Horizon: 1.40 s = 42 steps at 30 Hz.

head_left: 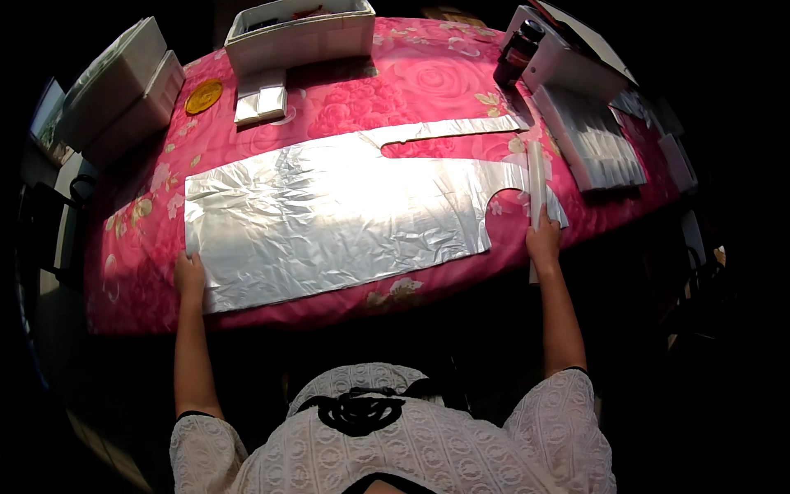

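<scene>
A thin, shiny whitish plastic sheet point(346, 206), cut in an apron-like outline, lies spread and wrinkled across the table. Notches and strap-like ends are at its right side. My left hand point(190, 275) is closed at the sheet's near left corner, pinching its edge; part of the fingers is hidden. A long, narrow, pale strip point(536, 177), flat like a ruler, lies across the sheet's right end. My right hand point(544, 240) is closed around the strip's lower part, beside the rounded notch, with the strip's lower tip showing below the hand.
A pink floral cloth point(428, 78) covers the table. White foam boxes stand at the far left point(123, 82) and back point(300, 41). Small white folded packets point(262, 97), a yellow disc point(204, 97), a dark bottle point(519, 53) and a stack of white plastic packs point(588, 144) lie around the sheet.
</scene>
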### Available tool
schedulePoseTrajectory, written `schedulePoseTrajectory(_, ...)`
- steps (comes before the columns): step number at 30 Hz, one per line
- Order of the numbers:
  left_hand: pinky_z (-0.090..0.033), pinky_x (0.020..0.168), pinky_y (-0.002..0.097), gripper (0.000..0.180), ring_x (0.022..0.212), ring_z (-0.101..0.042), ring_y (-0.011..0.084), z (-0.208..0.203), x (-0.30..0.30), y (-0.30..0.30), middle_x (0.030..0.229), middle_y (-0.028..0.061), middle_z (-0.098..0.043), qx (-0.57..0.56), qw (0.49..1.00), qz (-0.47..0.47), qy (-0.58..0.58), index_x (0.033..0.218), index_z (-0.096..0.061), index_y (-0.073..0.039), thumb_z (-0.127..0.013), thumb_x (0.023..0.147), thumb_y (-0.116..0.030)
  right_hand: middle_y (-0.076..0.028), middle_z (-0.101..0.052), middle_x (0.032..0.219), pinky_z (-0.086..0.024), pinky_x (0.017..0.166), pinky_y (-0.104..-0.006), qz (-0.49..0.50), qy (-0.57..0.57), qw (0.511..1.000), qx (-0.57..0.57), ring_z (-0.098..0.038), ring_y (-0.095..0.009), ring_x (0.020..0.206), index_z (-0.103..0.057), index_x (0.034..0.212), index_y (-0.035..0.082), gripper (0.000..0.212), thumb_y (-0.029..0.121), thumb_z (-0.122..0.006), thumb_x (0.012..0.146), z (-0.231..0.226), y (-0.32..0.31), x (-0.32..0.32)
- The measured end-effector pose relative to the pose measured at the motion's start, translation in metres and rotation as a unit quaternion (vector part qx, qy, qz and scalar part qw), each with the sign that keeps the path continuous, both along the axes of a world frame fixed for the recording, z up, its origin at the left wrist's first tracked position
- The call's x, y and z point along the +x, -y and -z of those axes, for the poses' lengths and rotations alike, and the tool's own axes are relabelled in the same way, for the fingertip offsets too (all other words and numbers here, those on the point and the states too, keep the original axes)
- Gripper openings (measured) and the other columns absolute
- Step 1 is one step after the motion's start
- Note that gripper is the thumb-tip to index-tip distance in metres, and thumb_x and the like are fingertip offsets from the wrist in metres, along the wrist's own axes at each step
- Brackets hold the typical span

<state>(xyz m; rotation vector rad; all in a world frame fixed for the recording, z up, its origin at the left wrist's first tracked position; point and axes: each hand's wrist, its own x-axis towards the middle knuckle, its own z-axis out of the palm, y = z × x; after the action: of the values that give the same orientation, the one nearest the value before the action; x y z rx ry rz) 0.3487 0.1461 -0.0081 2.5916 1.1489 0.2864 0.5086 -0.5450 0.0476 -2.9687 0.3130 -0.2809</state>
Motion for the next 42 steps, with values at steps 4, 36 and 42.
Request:
schedulePoseTrajectory(4, -0.041, 0.088, 0.0427, 0.038, 0.109, -0.049, 0.0364, -0.016, -0.005, 0.009, 0.118, 0.0199, -0.051, 0.084, 0.996, -0.017, -0.02, 0.11, -0.05, 0.0, -0.058, 0.082, -0.025, -0.025, -0.051, 0.105, -0.044, 0.087, -0.0389, -0.008, 0.048, 0.993, 0.11, -0.053, -0.036, 0.097, -0.034, 0.137, 0.002, 0.063, 0.016, -0.057, 0.08, -0.028, -0.003, -0.003)
schedulePoseTrajectory(36, -0.021, 0.108, 0.0444, 0.078, 0.135, -0.015, 0.0426, -0.046, 0.075, 0.303, 0.145, 0.0288, -0.009, -0.11, 0.84, 0.521, 0.103, 0.139, -0.029, -0.003, -0.063, 0.076, -0.034, -0.013, -0.05, 0.128, -0.033, 0.101, -0.0406, -0.027, -0.009, 0.991, -0.129, -0.044, -0.029, 0.12, -0.055, 0.117, 0.001, 0.038, 0.023, -0.045, 0.087, 0.028, 0.026, 0.093)
schedulePoseTrajectory(42, -0.02, 0.108, 0.0445, 0.076, 0.135, -0.014, 0.0418, -0.047, 0.075, 0.311, 0.147, 0.0255, -0.009, -0.1, 0.847, 0.511, 0.111, 0.138, -0.031, -0.005, -0.064, 0.074, -0.027, -0.015, -0.055, 0.12, -0.034, 0.099, -0.0416, -0.138, 0.144, 0.975, -0.103, -0.049, -0.029, 0.114, -0.058, 0.112, 0.002, 0.034, 0.02, -0.052, 0.083, 0.007, -0.015, 0.088)
